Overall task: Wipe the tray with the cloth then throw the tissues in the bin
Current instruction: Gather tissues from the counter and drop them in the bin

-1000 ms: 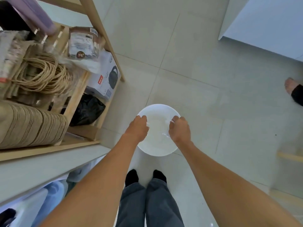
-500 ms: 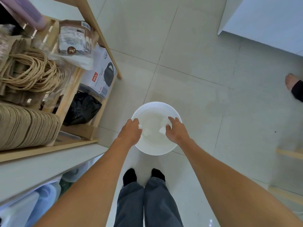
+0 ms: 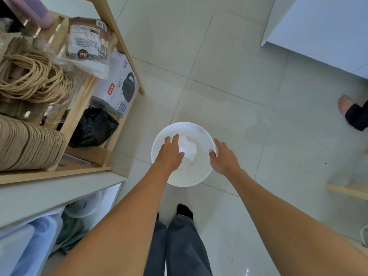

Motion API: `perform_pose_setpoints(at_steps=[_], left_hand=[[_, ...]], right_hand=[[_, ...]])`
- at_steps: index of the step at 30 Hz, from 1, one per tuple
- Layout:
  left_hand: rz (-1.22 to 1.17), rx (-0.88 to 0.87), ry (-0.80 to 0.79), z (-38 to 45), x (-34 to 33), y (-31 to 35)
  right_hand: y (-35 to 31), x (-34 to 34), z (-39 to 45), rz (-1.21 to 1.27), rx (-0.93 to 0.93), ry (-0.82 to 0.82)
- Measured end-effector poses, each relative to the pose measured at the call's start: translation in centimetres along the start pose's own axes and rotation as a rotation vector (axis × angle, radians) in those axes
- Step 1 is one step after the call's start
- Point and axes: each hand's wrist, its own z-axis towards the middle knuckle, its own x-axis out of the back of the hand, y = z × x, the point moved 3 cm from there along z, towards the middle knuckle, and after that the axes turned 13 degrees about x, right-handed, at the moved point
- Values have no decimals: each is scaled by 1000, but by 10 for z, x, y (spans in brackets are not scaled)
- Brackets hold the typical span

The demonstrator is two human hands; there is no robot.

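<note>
A round white bin (image 3: 196, 179) stands on the tiled floor just in front of my feet. Crumpled white tissues (image 3: 188, 148) lie inside it, below my hands. My left hand (image 3: 169, 154) hovers over the bin's left half with fingers spread and nothing in it. My right hand (image 3: 223, 157) is over the bin's right rim, fingers apart and empty. No tray or cloth is in view.
A wooden shelf unit (image 3: 117, 44) stands at the left with paper bags (image 3: 25, 144), a kettle box (image 3: 117, 90) and a black bag (image 3: 93, 126). Another person's foot (image 3: 344, 105) is at the right. A white cabinet (image 3: 322, 24) fills the top right.
Both hands held white tissues over the bin earlier. Now the tissues lie in the bin and both hands are open, the right one moved out to the rim.
</note>
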Motion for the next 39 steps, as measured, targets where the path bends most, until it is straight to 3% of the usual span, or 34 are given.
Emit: perform_pose_setpoints(at_steps=[9, 20, 27, 39], left_hand=[[172, 97, 16, -17, 22, -24], [158, 91, 123, -89, 71, -18], [189, 64, 222, -179, 119, -13], [164, 26, 426, -318, 178, -40]], right_hand=[[-23, 15, -14, -109, 61, -18], [-81, 66, -53, -306, 160, -38], [-139, 104, -116, -466, 244, -46], [-233, 142, -226, -570, 374, 116]])
